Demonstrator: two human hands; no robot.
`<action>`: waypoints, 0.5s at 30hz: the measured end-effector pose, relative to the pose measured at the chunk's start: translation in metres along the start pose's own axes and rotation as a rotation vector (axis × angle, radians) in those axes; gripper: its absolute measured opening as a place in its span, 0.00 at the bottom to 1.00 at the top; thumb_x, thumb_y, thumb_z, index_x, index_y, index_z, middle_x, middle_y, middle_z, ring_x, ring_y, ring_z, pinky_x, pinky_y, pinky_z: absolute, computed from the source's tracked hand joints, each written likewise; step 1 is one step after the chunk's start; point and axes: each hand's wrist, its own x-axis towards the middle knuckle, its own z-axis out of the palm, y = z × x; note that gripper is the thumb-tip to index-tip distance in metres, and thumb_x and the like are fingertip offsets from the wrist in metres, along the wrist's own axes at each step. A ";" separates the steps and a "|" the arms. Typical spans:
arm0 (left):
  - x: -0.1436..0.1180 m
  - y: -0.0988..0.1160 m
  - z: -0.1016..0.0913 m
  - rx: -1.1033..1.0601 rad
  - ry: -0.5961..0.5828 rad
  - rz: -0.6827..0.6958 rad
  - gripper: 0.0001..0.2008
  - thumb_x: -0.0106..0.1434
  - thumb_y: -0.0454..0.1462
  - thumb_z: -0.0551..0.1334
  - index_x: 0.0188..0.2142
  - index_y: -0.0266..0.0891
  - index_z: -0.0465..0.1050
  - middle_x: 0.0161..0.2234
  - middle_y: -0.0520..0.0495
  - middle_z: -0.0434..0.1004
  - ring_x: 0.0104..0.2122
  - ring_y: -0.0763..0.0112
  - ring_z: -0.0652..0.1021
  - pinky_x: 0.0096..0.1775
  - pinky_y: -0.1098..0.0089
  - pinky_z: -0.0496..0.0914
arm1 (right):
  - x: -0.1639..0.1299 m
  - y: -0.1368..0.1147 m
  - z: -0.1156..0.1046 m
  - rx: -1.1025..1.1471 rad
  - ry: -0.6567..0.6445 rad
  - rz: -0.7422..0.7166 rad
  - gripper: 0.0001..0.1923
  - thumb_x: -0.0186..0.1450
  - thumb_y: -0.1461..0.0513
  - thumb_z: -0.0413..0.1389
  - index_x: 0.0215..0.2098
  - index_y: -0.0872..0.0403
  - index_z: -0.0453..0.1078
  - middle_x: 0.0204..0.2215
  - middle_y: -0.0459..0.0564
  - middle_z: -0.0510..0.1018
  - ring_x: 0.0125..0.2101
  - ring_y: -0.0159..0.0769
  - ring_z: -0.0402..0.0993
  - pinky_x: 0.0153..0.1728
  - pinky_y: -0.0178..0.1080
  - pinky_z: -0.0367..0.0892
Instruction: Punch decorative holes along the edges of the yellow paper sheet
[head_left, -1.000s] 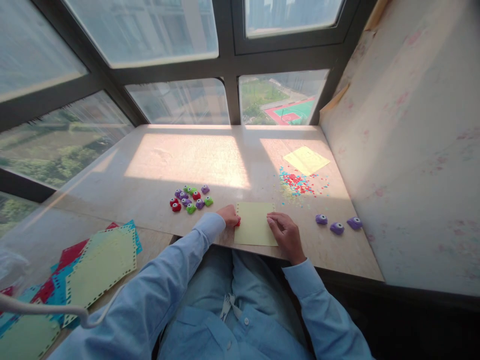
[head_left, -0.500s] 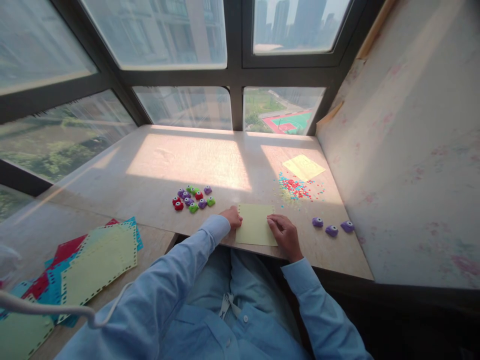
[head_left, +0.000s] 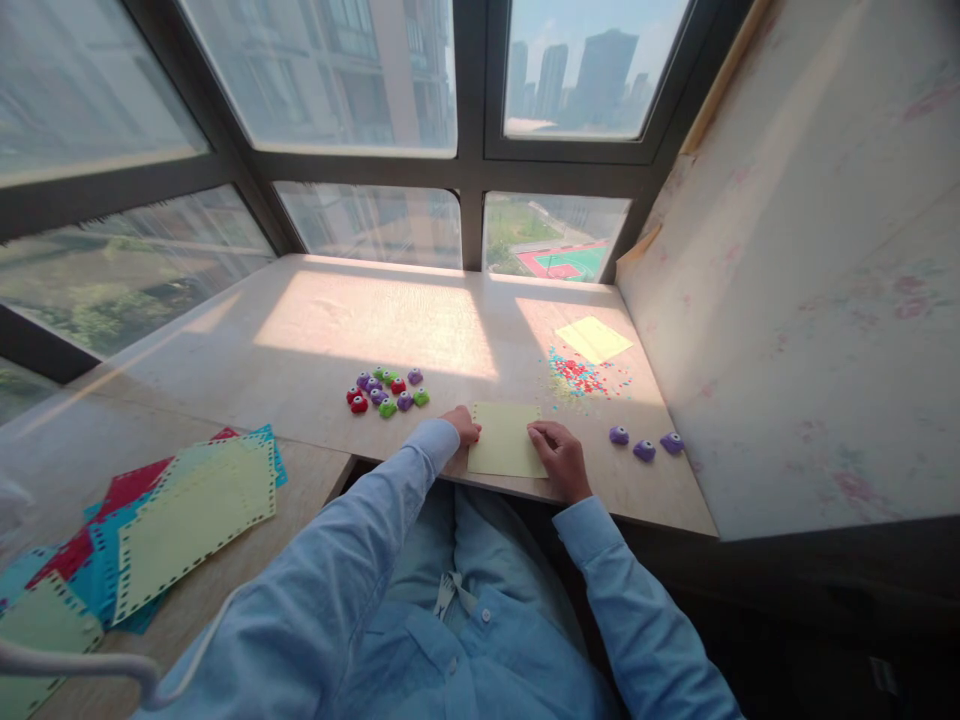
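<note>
the left hand (head_left: pixel 463 424) curls closed at the yellow paper's (head_left: pixel 505 440) left edge, contents unseen. the right hand (head_left: pixel 557 452) presses flat on its right edge, pinning it to the desk (head_left: pixel 315 330).

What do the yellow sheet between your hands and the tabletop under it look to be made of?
The yellow sheet looks like matte paper or thin card: it lies flat, with crisp straight edges and no shine. The tabletop looks like polished stone or a stone-look laminate: pale beige, faintly mottled, with a soft sheen in the sunlight. I cannot tell which.

One head-worn camera looks forward and down over the table (head_left: pixel 315 330).
</note>
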 end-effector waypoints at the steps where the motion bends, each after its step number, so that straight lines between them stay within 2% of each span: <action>1: 0.000 0.000 -0.001 0.002 0.002 -0.008 0.15 0.56 0.39 0.65 0.41 0.32 0.76 0.39 0.34 0.81 0.42 0.58 0.80 0.36 0.71 0.69 | 0.000 0.000 0.000 0.000 0.001 -0.002 0.14 0.64 0.52 0.55 0.33 0.52 0.78 0.37 0.55 0.83 0.40 0.44 0.78 0.47 0.49 0.71; 8: -0.006 -0.002 -0.012 -0.055 0.038 -0.024 0.08 0.51 0.39 0.67 0.27 0.36 0.75 0.27 0.43 0.79 0.35 0.62 0.79 0.32 0.72 0.66 | 0.001 0.003 0.001 -0.007 0.015 -0.010 0.15 0.63 0.51 0.55 0.33 0.52 0.78 0.36 0.55 0.83 0.40 0.44 0.78 0.46 0.49 0.72; 12: -0.008 -0.007 -0.016 -0.132 0.040 -0.024 0.10 0.50 0.40 0.68 0.20 0.38 0.71 0.19 0.48 0.71 0.27 0.65 0.76 0.27 0.71 0.62 | 0.001 0.003 0.001 -0.009 0.013 -0.008 0.15 0.63 0.51 0.55 0.32 0.51 0.78 0.35 0.55 0.83 0.39 0.44 0.78 0.45 0.49 0.72; 15: -0.011 -0.012 -0.016 -0.209 0.017 -0.024 0.12 0.52 0.41 0.68 0.20 0.39 0.68 0.14 0.53 0.65 0.20 0.71 0.70 0.24 0.72 0.59 | 0.001 0.004 0.001 -0.019 0.008 -0.017 0.14 0.64 0.52 0.55 0.32 0.52 0.78 0.35 0.54 0.83 0.39 0.45 0.78 0.45 0.48 0.72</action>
